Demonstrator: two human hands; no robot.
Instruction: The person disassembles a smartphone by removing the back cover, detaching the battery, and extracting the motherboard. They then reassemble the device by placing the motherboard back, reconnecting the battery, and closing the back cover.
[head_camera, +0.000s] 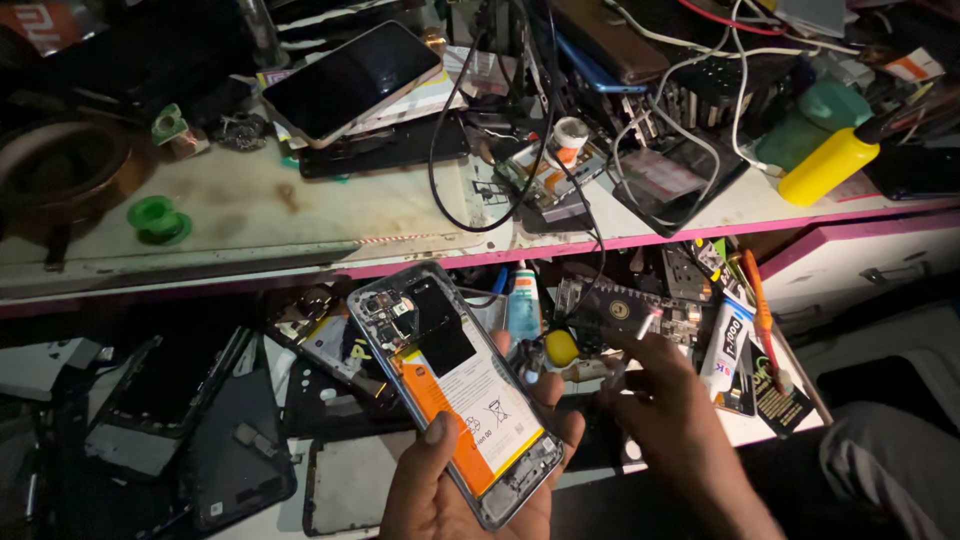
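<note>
While the opened phone (455, 385) is lying face down in the left hand (470, 480), its back cover is off and its insides are showing: a dark circuit section with small metal parts is sitting at the top end, and below it a large battery with a white label and an orange strip along its left edge is filling most of the grey frame. The phone is tilting diagonally, its top end pointing up and left, above an open drawer (770, 425) crowded with phone parts just under the workbench edge (300, 255).

The left hand is cupping the phone from beneath, with the thumb pressing on the lower part of the battery and the fingers wrapping round the right edge of the frame, so the hand is closing firmly about it. The right hand (665, 405) is hovering just right of the phone, apart from it, and is pinching a small white stick-like item (648, 323) between thumb and fingertips; what the item is cannot be told.

Near the right hand, a white glue tube (727, 347) is lying in the drawer, and another tube with a blue band (523, 305) is standing just behind the phone. A yellow bottle (828, 165) is resting on the bench above.
</note>
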